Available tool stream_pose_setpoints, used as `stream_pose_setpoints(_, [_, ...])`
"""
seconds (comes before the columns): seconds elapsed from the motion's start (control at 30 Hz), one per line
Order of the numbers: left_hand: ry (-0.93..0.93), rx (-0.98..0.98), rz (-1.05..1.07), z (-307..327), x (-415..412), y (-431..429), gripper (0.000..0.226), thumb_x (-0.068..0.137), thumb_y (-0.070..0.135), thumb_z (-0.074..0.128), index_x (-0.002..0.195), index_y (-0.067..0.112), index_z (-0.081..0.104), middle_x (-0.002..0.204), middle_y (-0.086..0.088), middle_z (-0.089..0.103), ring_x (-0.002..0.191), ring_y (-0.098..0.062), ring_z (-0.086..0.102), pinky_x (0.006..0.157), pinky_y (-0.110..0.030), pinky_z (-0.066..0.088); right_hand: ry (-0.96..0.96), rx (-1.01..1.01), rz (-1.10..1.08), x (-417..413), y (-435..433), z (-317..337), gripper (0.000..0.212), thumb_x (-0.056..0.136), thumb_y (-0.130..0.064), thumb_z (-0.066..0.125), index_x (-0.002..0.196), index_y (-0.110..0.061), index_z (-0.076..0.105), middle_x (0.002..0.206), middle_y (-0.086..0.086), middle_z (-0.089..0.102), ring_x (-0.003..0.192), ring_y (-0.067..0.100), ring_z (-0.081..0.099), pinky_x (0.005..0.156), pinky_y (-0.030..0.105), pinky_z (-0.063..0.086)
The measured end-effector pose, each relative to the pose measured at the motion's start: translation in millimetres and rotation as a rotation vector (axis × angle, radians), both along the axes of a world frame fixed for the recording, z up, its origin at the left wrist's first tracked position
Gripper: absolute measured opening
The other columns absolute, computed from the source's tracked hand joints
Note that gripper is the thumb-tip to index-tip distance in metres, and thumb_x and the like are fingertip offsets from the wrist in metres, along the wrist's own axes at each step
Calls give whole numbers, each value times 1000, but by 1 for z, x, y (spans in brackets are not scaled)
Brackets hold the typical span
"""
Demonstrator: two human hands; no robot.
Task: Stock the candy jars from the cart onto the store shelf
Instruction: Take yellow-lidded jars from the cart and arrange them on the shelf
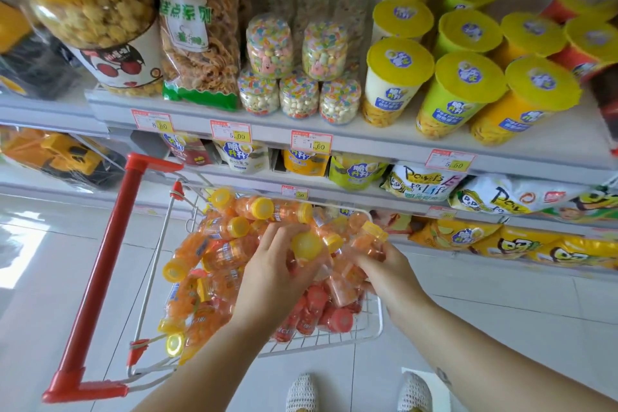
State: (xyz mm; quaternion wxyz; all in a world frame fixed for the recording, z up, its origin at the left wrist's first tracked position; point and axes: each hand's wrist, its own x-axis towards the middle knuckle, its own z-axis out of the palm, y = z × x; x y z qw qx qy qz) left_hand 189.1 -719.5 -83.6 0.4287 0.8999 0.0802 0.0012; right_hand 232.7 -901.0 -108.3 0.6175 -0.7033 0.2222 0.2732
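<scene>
- The store shelf fills the upper half of the frame. Its middle tier carries pastel jars standing upright, two stacked on three, with yellow-lidded tubs to their right.
- The cart, with a red handle and a white wire basket, sits lower centre in front of the shelf's bottom tiers.
- A heap of small orange candy jars with yellow lids fills the basket, their long axes pointing every way. Red-lidded jars lie at the basket's lower right corner.
- The left hand, at centre frame, curls its fingers round one yellow-lidded jar. The lid faces the camera and the long axis runs down into the heap.
- The right hand, just right of it, has its fingers curled into the heap. It appears to grip a tilted jar lying diagonally, cap toward the upper right.
- Price tags on the shelf edges read 8.80, 5.00, 1.60 and 5.50. A clear snack bag at upper left bears green Chinese characters. A white bag at right reads "for Life".
</scene>
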Motion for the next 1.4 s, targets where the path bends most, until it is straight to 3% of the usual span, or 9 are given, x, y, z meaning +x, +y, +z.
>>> stream_pose_setpoints(0.2, [-83,-445,195,99,40,-52,48,79,18,80,115,39,57,103,8,67,85,-1,66,72,-16,52,-187,80,-30,31,-36,97,21,78,-28,80,96,-24,70,87,6,75,84,24,73,78,45,61])
stream_pose_setpoints(0.33, [-137,-584,109,170,65,-98,43,85,6,73,122,24,57,95,9,62,74,15,59,62,-2,43,-357,79,-15,46,-67,170,40,63,-52,80,97,-35,68,94,3,73,90,26,72,83,48,58])
stream_pose_setpoints(0.47, [-183,-715,57,226,95,-146,35,88,19,72,120,30,63,78,-12,64,57,-12,56,52,-22,49,-507,96,5,57,-107,233,32,78,-49,75,103,-33,64,80,-11,67,76,8,66,67,24,52])
stream_pose_setpoints(0.63, [-154,-922,37,270,125,-206,32,89,32,71,120,26,66,81,-5,63,74,-19,59,71,-41,54,-496,170,-1,74,-165,287,41,76,-57,64,111,-35,65,108,-4,71,105,21,67,100,50,49])
stream_pose_setpoints(0.73, [-144,-979,26,286,141,-242,28,93,33,65,121,30,64,78,-2,60,73,-19,59,67,-34,53,-483,265,-30,88,-201,313,20,97,-33,51,110,-27,65,110,3,70,101,20,65,92,43,49])
stream_pose_setpoints(0.9, [-45,-963,-62,308,178,-290,40,89,47,65,127,37,57,104,-5,70,99,-26,70,88,-54,56,-679,-75,72,116,-252,347,23,96,-39,57,115,-27,60,112,1,69,98,8,64,97,36,50])
stream_pose_setpoints(1.1, [-48,-869,-194,324,223,-301,63,73,34,70,133,23,51,103,-3,69,88,-21,67,87,-47,55,-793,-342,215,164,-275,385,42,89,-44,67,126,-26,57,111,-12,66,100,7,63,90,29,50])
stream_pose_setpoints(1.27, [-133,-773,-173,311,265,-278,60,89,21,71,143,22,42,116,-7,66,101,-24,68,77,-41,59,-910,-613,318,202,-262,404,55,83,-45,74,130,-27,52,114,-11,64,101,8,62,89,29,51])
stream_pose_setpoints(1.4, [-215,-575,-63,297,305,-266,64,76,35,75,134,25,50,105,3,66,98,-22,66,81,-39,57,-958,-854,399,249,-246,404,63,76,-49,76,127,-26,47,114,-6,61,99,16,60,87,36,52])
